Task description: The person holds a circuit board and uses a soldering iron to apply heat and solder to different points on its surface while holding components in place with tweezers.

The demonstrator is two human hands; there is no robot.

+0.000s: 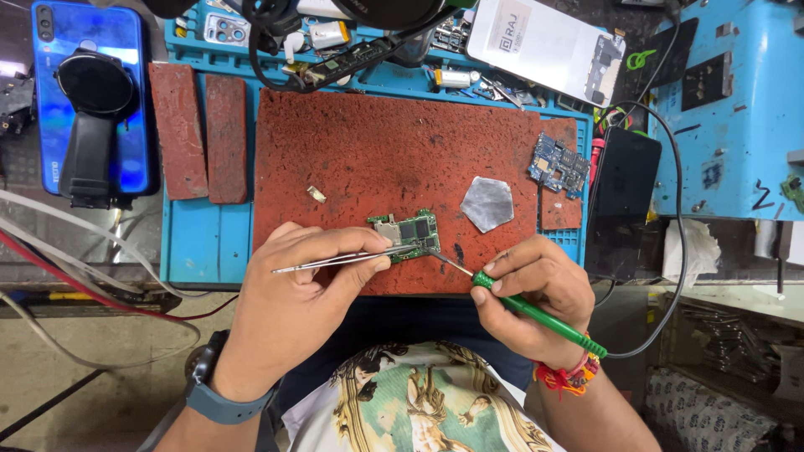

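While we look down from the head camera, the biggest thing before us is the blue work mat [197,243], and on it lies the large red-brown pad [368,142] that carries the work. Two narrower red-brown strips [201,138] lie side by side on the mat to the left of that pad. Further left, off the mat, a blue phone [126,109] lies flat with a black stand [90,125] resting on top of it. At the top right a white phone back cover [544,42] lies tilted across the tray of small parts, and a black phone [620,201] sits at the pad's right edge beside a blue bench fixture [729,109].

Our left hand [293,297] pinches a pair of metal tweezers [352,258], fingers closed on them, and the tips reach the lower edge of the small green circuit board [410,233], which lies flat near the pad's front edge, about the middle. Our right hand [536,289] is wrapped tight round a green-handled soldering iron [536,314], whose thin tip touches the board's lower right corner; its black cable [674,276] loops away to the right. A grey metal shield [487,203] lies just right of the board, and a blue circuit board [557,165] rests near the pad's right edge.
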